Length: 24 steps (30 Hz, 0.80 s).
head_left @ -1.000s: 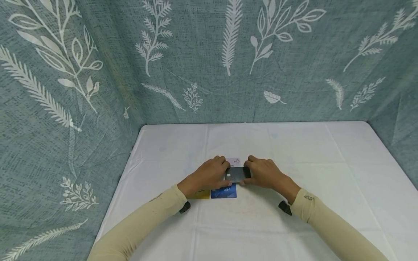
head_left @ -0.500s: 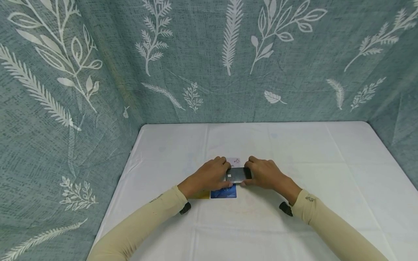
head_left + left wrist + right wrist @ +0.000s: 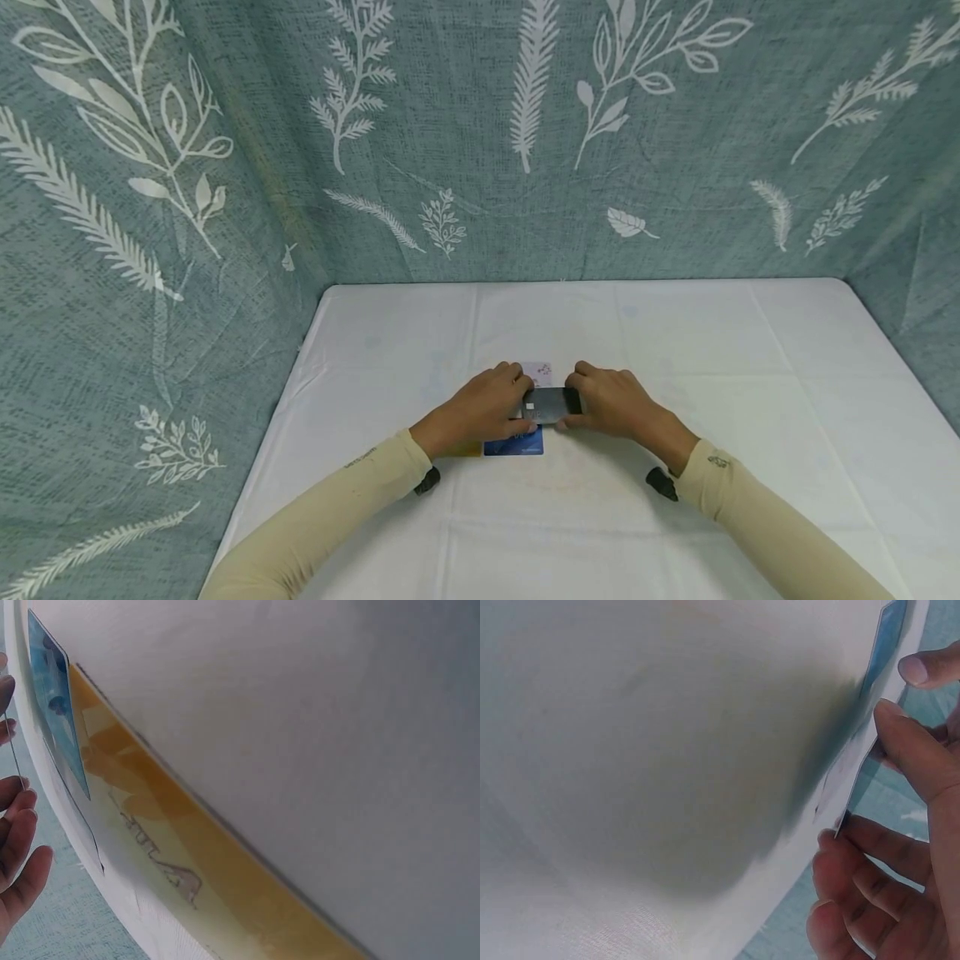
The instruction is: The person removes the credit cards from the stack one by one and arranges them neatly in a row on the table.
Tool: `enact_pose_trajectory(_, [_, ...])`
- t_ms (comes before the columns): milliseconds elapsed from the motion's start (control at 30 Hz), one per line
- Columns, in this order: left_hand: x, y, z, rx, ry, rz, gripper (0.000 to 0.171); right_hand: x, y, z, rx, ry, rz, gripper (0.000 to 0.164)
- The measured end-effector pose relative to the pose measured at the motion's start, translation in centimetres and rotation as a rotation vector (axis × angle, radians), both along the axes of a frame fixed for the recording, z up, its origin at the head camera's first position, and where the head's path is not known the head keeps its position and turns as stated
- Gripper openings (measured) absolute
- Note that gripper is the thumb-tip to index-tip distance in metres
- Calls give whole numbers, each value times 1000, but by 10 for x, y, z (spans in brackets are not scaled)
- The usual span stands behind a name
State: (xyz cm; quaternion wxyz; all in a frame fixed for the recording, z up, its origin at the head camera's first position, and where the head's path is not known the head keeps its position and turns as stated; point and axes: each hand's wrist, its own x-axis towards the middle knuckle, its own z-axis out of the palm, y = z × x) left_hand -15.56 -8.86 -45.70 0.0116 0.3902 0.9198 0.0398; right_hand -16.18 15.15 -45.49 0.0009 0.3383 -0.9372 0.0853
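A dark grey bank card (image 3: 552,406) with a small chip spans the gap between both hands in the head view. My left hand (image 3: 487,404) pinches its left end, thumb at the near edge and fingers at the far edge. On the opposite end, my right hand (image 3: 617,403) grips it in the same way. Beneath and around it lie a blue card (image 3: 513,442), a pale card with a pinkish print (image 3: 537,373) and a yellow card (image 3: 187,832). The left hand and forearm partly cover the yellow one in the head view.
A white cloth covers the table (image 3: 712,350), with its back edge against a green leaf-patterned curtain (image 3: 450,142). Dark wrist-camera mounts (image 3: 662,483) hang below both sleeve cuffs, close over the cloth.
Both hands have shifted slightly to the right and nearer, carrying the dark bank card with them. The cards on the table have stayed in place.
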Motion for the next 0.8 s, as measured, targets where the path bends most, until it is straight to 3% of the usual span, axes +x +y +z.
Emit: enact_pose_trajectory(800, [8,1,0,18,9,-46,59,12,3,2,-7,-7,-17,62])
